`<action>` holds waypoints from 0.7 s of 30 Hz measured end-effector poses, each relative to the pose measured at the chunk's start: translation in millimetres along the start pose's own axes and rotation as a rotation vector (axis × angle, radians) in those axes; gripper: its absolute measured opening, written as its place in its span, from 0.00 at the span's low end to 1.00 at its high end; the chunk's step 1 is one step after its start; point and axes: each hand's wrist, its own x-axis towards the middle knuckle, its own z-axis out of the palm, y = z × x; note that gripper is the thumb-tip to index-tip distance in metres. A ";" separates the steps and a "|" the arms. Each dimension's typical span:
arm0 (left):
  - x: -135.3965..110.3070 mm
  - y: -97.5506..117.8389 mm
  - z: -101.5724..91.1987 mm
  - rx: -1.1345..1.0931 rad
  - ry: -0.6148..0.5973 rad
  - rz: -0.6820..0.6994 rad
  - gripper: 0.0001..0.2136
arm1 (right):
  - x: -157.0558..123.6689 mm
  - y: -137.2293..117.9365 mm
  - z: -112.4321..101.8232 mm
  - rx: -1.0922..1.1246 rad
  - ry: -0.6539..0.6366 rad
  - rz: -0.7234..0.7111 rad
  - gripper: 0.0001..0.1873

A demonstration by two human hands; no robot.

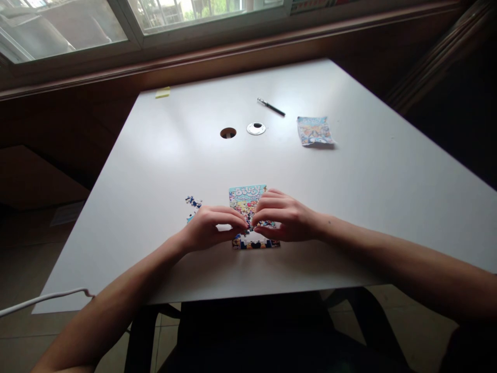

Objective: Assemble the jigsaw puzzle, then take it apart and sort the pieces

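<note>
White worktop (373, 207), part-filled jigsaw puzzle (243, 207) near its front edge, loose pieces (189, 199) off to left. Left hand (213, 224) and right hand (289, 213) nearly meet over the puzzle, each grip narrow; can't tell if holding pieces.

Daylight falls in through the window (194, 14) across the desk (116, 207), leaving pale patches of glare on its far half. The near edge is greyer, the floor (23, 259) dim, and the right side nearly black. The puzzle's (241, 203) fine print looks soft, and the view stretches toward the corners.
</note>
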 end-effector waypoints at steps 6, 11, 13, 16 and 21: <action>2.1 2.0 1.2 0.042 0.026 0.034 0.06 | 1.8 -1.9 -4.1 0.013 -0.036 0.024 0.03; 0.9 -3.0 -2.9 0.224 0.094 0.082 0.05 | -0.8 2.3 -7.0 0.110 -0.074 0.020 0.04; -0.3 -5.7 -3.2 0.252 0.052 0.107 0.05 | -2.7 3.6 -6.0 0.109 -0.076 0.019 0.03; -1.0 -7.2 -2.2 0.260 0.011 0.139 0.06 | -5.0 4.4 -3.8 0.078 -0.072 0.015 0.03; -0.2 -6.6 -1.2 0.261 0.000 0.155 0.07 | -5.0 4.7 -3.9 0.058 -0.100 0.004 0.03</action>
